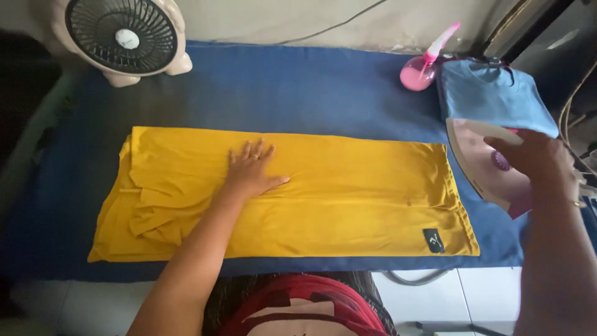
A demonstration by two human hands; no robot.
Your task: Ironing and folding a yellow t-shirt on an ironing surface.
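Blue cloth [298, 93] covers the whole desk [435, 292] I am looking down on, running from the far wall to the near edge. Across its middle lies a folded yellow garment [348, 199], stretched from near the left edge almost to the right edge, with looser folds bunched at its left end and a small dark label [434, 240] by its near right corner. My left hand [252, 173] rests flat on the garment, a little left of its centre, fingers spread and palm down, gripping nothing. At the far left corner of the desk stands a small cream fan [121, 38] with a dark grille. At the far right corner sits a folded light blue shirt [494, 96], and just beside it, to its left, a pink spray bottle [423, 67]. My right hand [533, 158] is closed around the handle of a white and purple iron [482, 163], holding it tilted above the right edge of the desk, just past the garment's right end and in front of the blue shirt.
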